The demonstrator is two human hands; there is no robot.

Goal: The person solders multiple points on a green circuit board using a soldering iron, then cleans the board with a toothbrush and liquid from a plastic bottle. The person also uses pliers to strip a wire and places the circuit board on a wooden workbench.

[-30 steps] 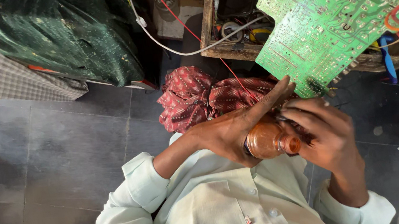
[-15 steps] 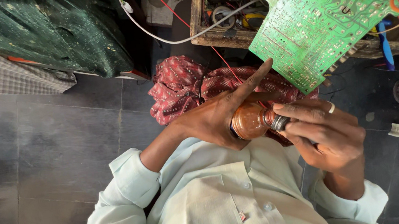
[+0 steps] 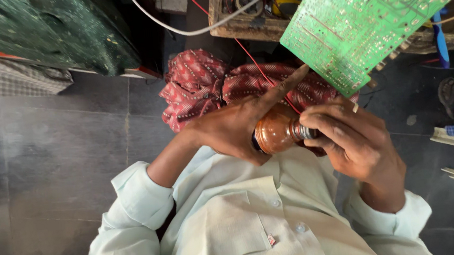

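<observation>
My left hand (image 3: 230, 130) is wrapped around a small brown bottle (image 3: 273, 133) held in front of my chest, with the index finger stretched out towards a green circuit board (image 3: 373, 8). My right hand (image 3: 354, 141) pinches the bottle's shiny metal cap (image 3: 303, 132) between its fingertips. Both hands hide most of the bottle. Both sleeves are pale green. A red patterned cloth (image 3: 199, 85) lies on my lap just beyond the hands.
A wooden crate (image 3: 238, 28) with wires and parts stands behind the board. A white cable (image 3: 181, 29) and a thin red wire (image 3: 247, 57) hang over it. A green tarp bundle (image 3: 57, 33) lies at upper left. Another person's sandalled foot (image 3: 451, 97) is at the right.
The bottle and both hands have drifted slightly up and left in the view. My right fingers have shifted around the cap, and the left index finger stays pointed.
</observation>
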